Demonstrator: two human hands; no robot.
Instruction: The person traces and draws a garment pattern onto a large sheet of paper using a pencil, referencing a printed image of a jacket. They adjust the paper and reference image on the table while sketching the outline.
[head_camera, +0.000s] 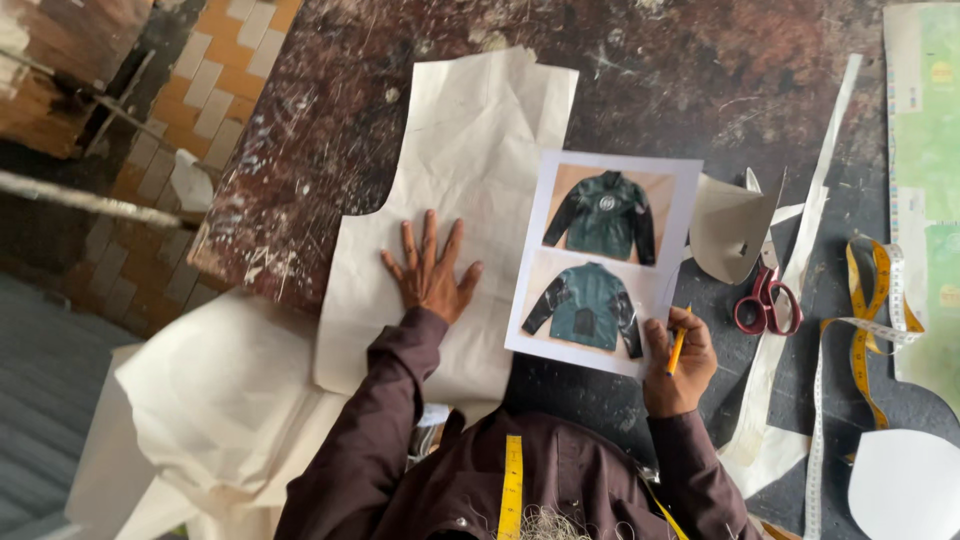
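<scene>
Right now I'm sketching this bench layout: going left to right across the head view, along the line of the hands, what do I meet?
Left hand flat on the paper pattern → jacket photo sheet → right hand holding a pencil → red scissors → yellow tape measure.

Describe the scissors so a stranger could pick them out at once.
On the dark, scuffed worktable, look right of the printed sheet with two jacket photos. The scissors lie there beside a folded paper piece, near the yellow measuring tape. Their red handles set them apart.
</scene>
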